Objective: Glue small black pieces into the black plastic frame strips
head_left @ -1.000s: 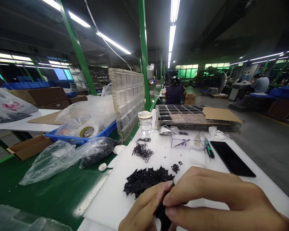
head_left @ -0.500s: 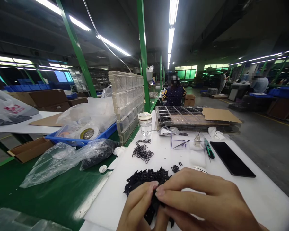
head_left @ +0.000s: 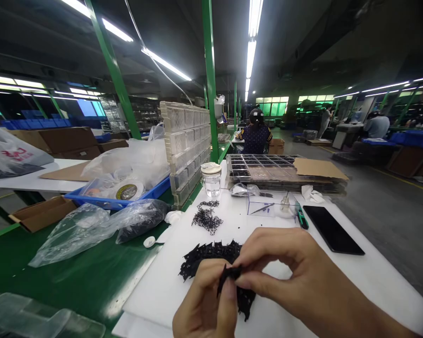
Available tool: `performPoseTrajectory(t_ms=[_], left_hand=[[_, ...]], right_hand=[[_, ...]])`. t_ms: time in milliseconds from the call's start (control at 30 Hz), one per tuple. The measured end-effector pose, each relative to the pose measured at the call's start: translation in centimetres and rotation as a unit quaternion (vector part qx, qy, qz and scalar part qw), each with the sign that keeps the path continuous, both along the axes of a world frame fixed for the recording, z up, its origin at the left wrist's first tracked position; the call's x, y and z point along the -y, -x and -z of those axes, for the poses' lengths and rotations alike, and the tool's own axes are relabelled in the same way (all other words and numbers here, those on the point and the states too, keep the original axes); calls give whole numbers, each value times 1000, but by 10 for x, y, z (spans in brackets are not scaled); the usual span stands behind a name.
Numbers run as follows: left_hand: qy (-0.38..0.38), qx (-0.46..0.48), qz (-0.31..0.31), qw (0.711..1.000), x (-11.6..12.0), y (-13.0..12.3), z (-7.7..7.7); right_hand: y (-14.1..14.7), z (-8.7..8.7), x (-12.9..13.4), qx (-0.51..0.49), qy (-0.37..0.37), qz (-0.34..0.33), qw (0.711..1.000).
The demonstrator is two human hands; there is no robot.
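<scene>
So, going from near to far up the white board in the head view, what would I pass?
Hands pinching a black part → heap of black parts → smaller tangle of black bits → glass jar → person seated with their back turned.

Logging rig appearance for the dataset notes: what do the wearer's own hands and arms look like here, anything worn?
Both are bare. The left hand and right hand show no gloves, finger cots, rings or markings. Fingernails are short and unpainted. The right forearm runs out at the lower right corner with no sleeve, watch or strap on what shows; the left wrist is cut off by the bottom edge.
</scene>
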State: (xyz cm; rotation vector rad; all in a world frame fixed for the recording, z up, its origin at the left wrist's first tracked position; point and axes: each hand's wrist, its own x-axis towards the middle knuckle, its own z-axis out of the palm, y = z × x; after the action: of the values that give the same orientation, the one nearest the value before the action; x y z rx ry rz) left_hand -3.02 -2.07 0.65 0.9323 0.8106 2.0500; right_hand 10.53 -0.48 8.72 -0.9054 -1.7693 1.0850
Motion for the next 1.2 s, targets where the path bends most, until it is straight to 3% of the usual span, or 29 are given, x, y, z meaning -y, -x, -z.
performPoseTrajectory(t_ms=[167, 400, 533, 633, 733, 867, 933, 1033, 1100, 1200], left_hand=[[81, 51, 47, 994, 1, -9, 4], [189, 81, 66, 976, 9, -12, 11], [224, 61, 76, 970, 10, -15, 15], [240, 34, 107, 964, 10, -25, 15], [256, 18, 134, 957, 11, -38, 13], [274, -3, 159, 949, 12, -47, 12], [279, -17, 175, 944, 13, -50, 12], [288, -48, 214, 932, 13, -56, 12], [310, -53, 229, 921, 13, -60, 13], [356, -31, 223, 907, 12, -66, 14]], right_hand=[[-5, 6, -3, 80, -26, 33, 996], [-60, 3, -1, 109, -199, 160, 961], [-98, 22, -7, 94, -162, 214, 959], [-109, 46, -11, 122, -91, 180, 972], [-104, 69, -13, 222, -33, 91, 970], [-94, 88, -16, 299, -34, 8, 953], [-94, 92, -17, 274, -40, 30, 961], [-99, 91, -16, 125, -29, 70, 989], [-101, 88, -13, 18, 6, 56, 998], [-102, 84, -5, -36, 40, 53, 997]])
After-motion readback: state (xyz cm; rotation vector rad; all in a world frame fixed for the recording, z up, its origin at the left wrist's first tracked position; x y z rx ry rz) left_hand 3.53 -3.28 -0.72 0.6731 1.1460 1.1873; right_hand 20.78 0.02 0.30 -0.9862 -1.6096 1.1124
